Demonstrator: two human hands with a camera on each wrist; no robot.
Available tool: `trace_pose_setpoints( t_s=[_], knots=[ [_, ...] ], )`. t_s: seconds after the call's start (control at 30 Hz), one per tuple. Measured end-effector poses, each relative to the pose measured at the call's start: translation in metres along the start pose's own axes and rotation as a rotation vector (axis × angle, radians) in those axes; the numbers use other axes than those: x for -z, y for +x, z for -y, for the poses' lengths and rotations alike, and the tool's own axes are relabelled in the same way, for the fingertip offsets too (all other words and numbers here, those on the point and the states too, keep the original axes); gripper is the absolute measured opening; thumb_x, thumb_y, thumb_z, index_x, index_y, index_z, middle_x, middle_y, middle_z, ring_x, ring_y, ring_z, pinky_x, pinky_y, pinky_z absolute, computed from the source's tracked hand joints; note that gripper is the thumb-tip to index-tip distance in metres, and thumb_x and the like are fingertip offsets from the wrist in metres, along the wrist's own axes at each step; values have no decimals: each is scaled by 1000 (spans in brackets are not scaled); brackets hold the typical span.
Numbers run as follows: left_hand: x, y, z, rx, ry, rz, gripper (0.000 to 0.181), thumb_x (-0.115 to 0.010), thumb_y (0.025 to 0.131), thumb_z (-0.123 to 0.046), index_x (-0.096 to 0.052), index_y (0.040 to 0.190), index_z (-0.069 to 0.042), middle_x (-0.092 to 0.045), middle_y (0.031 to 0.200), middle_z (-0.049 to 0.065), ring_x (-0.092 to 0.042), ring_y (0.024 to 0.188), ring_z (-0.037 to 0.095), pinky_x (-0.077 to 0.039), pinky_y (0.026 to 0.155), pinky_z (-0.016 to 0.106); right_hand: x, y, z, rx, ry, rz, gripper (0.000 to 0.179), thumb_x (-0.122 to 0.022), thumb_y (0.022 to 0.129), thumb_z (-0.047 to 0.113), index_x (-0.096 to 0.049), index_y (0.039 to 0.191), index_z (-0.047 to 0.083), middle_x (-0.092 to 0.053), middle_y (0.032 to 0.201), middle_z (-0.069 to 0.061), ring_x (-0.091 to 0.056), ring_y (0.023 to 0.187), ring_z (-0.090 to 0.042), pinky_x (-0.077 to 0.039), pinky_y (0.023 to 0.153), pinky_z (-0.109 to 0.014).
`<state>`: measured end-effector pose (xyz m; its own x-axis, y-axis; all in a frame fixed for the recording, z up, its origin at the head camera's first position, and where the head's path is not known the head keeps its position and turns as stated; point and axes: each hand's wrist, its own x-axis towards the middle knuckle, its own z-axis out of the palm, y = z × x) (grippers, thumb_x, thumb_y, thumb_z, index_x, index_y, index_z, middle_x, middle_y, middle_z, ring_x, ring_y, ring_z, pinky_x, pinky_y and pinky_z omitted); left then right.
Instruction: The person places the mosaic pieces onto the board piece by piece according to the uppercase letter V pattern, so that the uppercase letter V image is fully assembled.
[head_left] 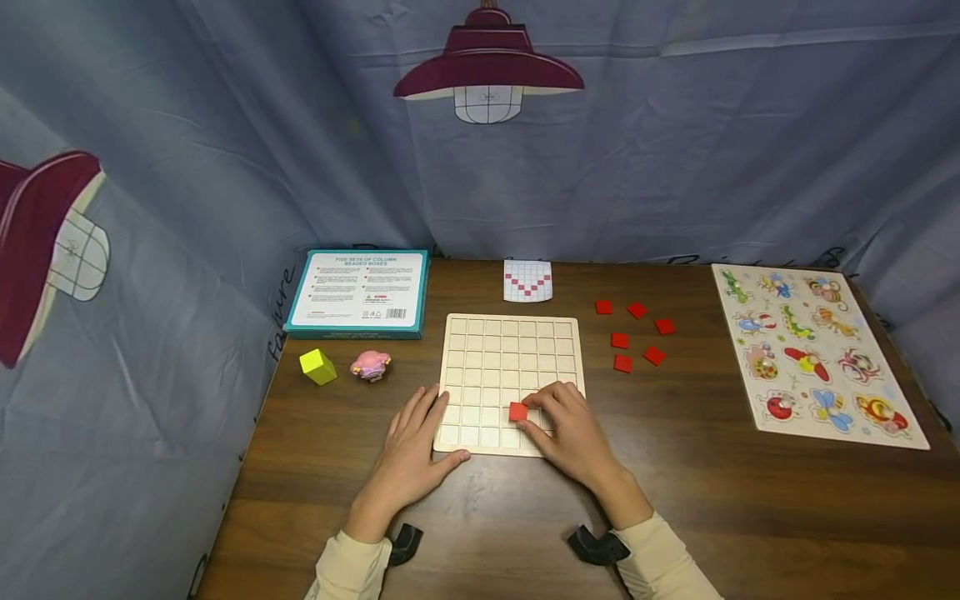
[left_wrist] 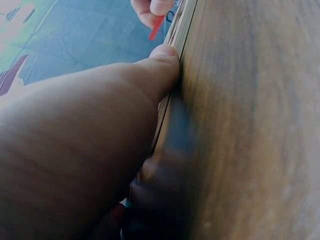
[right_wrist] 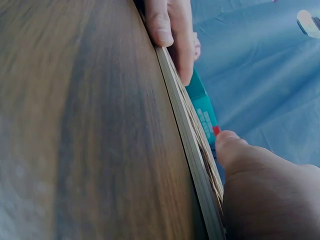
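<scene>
A light wooden grid board (head_left: pixel 491 350) lies flat on the dark table. Between thumb and fingertips my right hand (head_left: pixel 573 433) pinches a red square tile (head_left: pixel 518 412), over the lower middle of the grid. In the left wrist view that tile (left_wrist: pixel 156 28) is tilted and held just above the board. My left hand (head_left: pixel 408 454) rests at the board's lower left edge, fingers straight along the side and thumb at the near edge. Behind the board lies a small pattern card (head_left: pixel 528 282) with pink squares in a V shape. Several loose red tiles (head_left: pixel 619 340) lie to its right.
A teal and white box (head_left: pixel 358 292) lies at the back left. In front of it are a yellow block (head_left: pixel 318 367) and a pink toy figure (head_left: pixel 371 365). An insect picture board (head_left: pixel 817 358) lies at the far right. Grey-blue curtains (head_left: pixel 660 150) hang behind the table.
</scene>
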<state>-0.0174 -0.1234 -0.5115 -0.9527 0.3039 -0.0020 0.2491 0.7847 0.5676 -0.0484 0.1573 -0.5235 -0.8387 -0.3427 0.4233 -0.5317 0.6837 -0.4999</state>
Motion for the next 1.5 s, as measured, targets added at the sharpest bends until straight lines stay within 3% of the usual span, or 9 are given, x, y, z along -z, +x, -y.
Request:
trace_pose_setpoints(
  t_s=[0.57,1.23,1.5],
  knots=[
    [1,0,-3,9,5,0,93,-74,88,-54,-33,160,-12,-29,168,11,-21,157,35,-24,122,62,-4,6,10,19,-81,67,26,-83,84,31,-72,104,17,-62,98,4,-55,91,-17,-45,85,-36],
    [0,0,-3,10,14,1,92,-74,88,-53,-34,159,-11,-30,168,12,-22,157,34,-24,122,62,-6,5,10,17,-110,57,21,-82,85,29,-73,100,18,-63,97,5,-53,89,-17,-45,83,-36],
    [0,-1,-3,11,15,-4,92,-75,88,-52,-34,159,-10,-29,168,12,-22,157,35,-23,122,62,-5,5,10,30,-111,34,25,-86,82,33,-80,100,17,-64,90,6,-51,82,-14,-44,78,-33]
  ],
)
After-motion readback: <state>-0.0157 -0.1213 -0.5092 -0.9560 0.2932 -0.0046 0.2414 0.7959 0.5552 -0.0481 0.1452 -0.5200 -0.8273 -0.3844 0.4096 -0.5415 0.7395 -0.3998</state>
